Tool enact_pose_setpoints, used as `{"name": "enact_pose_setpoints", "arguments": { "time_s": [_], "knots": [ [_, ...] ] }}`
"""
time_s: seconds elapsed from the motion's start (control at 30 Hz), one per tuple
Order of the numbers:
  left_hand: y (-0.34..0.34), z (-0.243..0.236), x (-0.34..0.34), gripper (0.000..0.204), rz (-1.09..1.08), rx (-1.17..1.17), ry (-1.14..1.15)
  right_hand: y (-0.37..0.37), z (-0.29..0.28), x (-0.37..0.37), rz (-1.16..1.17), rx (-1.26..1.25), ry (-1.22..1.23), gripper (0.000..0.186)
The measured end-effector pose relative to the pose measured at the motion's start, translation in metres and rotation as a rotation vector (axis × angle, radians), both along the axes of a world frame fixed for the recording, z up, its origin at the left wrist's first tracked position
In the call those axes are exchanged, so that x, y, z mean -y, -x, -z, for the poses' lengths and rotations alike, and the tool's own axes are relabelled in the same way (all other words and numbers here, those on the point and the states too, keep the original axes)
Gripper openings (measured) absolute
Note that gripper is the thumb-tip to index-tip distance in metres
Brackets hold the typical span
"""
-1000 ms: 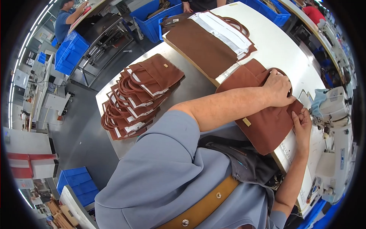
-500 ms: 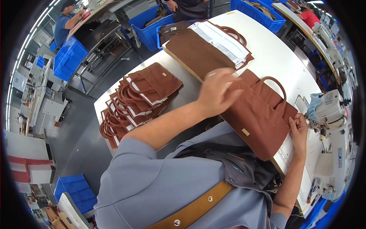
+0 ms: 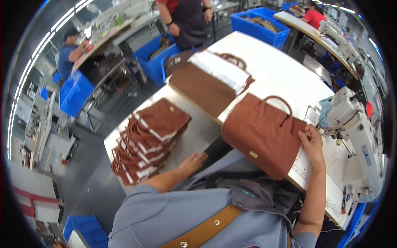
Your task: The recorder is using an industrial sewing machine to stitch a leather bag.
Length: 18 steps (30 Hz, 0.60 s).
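The right grip (image 3: 311, 141) pinches the side edge of a soft reddish-brown, leather-like handbag (image 3: 266, 138) to its left on the white desk (image 3: 295, 74); the arched brown handle (image 3: 285, 104) and small gold-coloured plate (image 3: 253, 155) are already on. The left grip (image 3: 193, 162), loosely spread, seems empty, near a pile of similar brown pieces (image 3: 159, 130), their completeness unclear. Lettering: none legible.

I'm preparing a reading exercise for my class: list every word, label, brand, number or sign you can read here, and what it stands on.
No text is readable.
Gold tag on the brown bag: any lettering too small.
Blue label on the sewing machine: blurred.
Ruler strip on the table edge: marks blurred.
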<state>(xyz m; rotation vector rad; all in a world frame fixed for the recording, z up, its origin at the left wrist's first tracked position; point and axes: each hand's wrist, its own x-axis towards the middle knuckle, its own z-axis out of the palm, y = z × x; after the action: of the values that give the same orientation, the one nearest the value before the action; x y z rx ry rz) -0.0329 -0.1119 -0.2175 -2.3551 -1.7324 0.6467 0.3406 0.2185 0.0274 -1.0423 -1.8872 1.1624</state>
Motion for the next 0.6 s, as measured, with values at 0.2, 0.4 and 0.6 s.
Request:
{"name": "enact_pose_setpoints", "arguments": {
  "time_s": [0.2,0.4,0.6],
  "knots": [
    [-0.004,0.016,-0.023,0.037,0.408,-0.338,0.651,0.000,-0.008,0.009,-0.090,0.050,-0.068,0.017],
    [0.075,-0.405,-0.344,0.031,0.925,-0.251,0.707,-0.005,-0.016,0.010,-0.066,0.108,-0.096,0.020],
    [0.058,-0.477,-0.408,0.031,1.059,-0.135,0.736,-0.020,-0.001,0.000,-0.063,0.135,-0.178,0.025]
  ]
}}
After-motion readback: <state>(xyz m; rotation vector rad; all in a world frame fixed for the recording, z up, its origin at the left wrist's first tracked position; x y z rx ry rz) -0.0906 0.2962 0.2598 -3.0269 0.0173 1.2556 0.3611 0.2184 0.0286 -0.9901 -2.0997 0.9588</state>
